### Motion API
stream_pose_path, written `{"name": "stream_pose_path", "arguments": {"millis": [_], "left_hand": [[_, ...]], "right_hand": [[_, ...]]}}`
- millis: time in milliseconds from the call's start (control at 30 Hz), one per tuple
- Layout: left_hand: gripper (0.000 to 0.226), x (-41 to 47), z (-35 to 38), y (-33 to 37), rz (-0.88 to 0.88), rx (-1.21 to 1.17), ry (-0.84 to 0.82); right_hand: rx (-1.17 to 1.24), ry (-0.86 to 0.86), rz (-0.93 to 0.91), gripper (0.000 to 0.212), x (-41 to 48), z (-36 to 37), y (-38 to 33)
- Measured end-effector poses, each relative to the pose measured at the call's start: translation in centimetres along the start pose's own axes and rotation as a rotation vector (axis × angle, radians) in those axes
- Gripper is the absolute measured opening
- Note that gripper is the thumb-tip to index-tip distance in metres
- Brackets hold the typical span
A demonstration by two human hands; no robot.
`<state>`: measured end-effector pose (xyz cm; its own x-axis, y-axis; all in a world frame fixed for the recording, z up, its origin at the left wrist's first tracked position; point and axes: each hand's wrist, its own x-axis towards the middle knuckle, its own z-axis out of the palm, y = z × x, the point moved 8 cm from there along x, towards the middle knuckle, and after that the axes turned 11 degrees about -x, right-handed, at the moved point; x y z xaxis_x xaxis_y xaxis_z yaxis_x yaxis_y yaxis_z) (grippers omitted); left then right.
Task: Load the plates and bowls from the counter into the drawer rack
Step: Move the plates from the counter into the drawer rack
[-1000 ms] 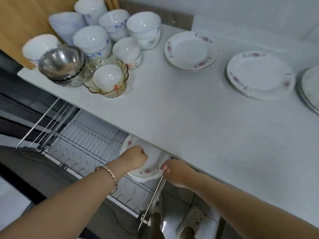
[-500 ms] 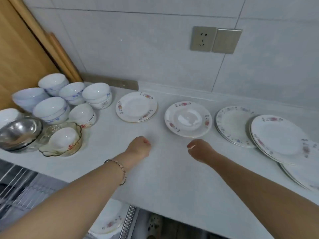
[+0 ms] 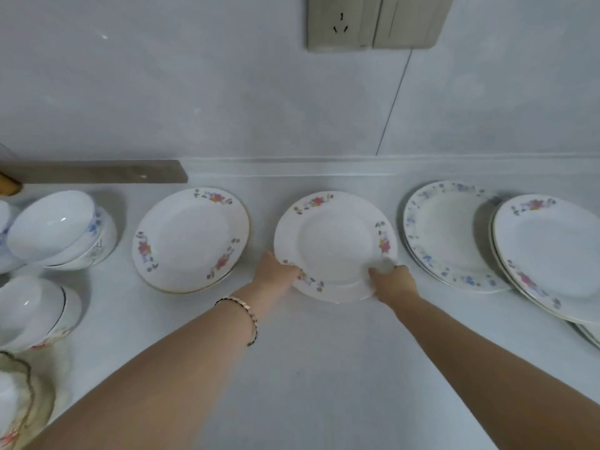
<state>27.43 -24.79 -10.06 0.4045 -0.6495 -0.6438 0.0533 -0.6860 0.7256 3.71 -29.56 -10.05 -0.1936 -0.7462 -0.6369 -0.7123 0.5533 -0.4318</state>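
Note:
A white plate with red flowers on its rim [image 3: 334,245] lies on the pale counter [image 3: 324,368] in the middle. My left hand [image 3: 276,272] grips its near left rim, and my right hand [image 3: 391,280] grips its near right rim with the thumb on top. To its left lies a similar flowered plate [image 3: 191,238]. A blue-flowered plate stack [image 3: 444,232] and a red-flowered stack [image 3: 552,254] sit on the right. White bowls [image 3: 55,228] crowd the left edge. The drawer rack is out of view.
A tiled wall with a socket and switch [image 3: 373,21] rises behind the counter. A grey metal strip [image 3: 97,172] lies along the wall at the back left. A scalloped glass bowl [image 3: 22,401] stands at the lower left corner.
Both hands left the plate in the drawer rack, rose to the counter and reached forward. They now hold the middle plate's near rim. The view has lifted away from the rack.

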Motion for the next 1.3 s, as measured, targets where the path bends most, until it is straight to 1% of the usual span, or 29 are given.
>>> {"name": "stream_pose_path", "arguments": {"millis": [33,100,200,300,433,533,600,633,667,733,833,900,1033,1167,1300], "left_hand": [[0.035,0.9,0.1,0.2,-0.008,-0.034,-0.005],[0.040,2.4,0.2,0.4,-0.018,-0.034,-0.024],[0.047,3.4,0.3,0.4,-0.014,-0.001,-0.025],[0.046,2.7,-0.1,-0.8,-0.063,0.052,-0.007],[0.045,-1.8,-0.3,-2.9,-0.136,0.071,-0.030],[0.046,-7.2,-0.2,-4.7,-0.173,-0.063,-0.088],[0.045,-11.1,-0.3,-6.1,-0.174,-0.156,-0.107],[0.046,-13.0,-0.3,-6.9,-0.170,-0.192,-0.108],[0.047,-15.0,-0.5,-7.8,-0.165,-0.220,-0.104],[0.052,-18.7,-0.7,-9.9,-0.162,-0.270,-0.092],[0.053,-23.3,-1.5,-13.0,-0.150,-0.289,-0.084],[0.051,-26.0,-2.7,-15.1,-0.167,-0.262,-0.082],[0.059,-30.0,-5.9,-19.5,-0.239,-0.145,-0.136],[0.050,-32.4,-9.7,-25.0,-0.312,-0.076,-0.152],[0.048,-34.4,-14.3,-31.4,-0.391,-0.047,-0.222]], "right_hand": [[0.093,0.006,0.027,0.050,0.8,0.1,0.0],[0.213,0.015,0.063,0.047,2.0,0.4,0.2],[0.246,0.031,0.042,0.044,2.4,0.4,0.6],[0.274,0.034,0.020,0.042,1.2,0.5,2.0],[0.235,0.028,-0.080,0.034,-1.8,0.0,4.4],[0.230,-0.009,-0.169,0.021,-4.8,-1.3,5.8],[0.206,-0.025,-0.239,0.009,-7.4,-2.5,6.6],[0.196,-0.028,-0.269,0.006,-8.7,-3.1,7.2],[0.186,-0.030,-0.293,0.007,-10.1,-3.6,7.9],[0.173,-0.039,-0.310,0.016,-12.9,-4.3,9.7],[0.198,-0.138,-0.353,0.016,-17.1,-4.1,12.3],[0.190,-0.203,-0.358,0.021,-19.8,-3.1,14.3],[0.196,-0.302,-0.315,0.028,-24.7,0.5,17.9],[0.152,-0.329,-0.284,0.027,-29.1,5.4,20.2],[0.100,-0.376,-0.293,0.029,-33.5,11.4,21.6]]}}
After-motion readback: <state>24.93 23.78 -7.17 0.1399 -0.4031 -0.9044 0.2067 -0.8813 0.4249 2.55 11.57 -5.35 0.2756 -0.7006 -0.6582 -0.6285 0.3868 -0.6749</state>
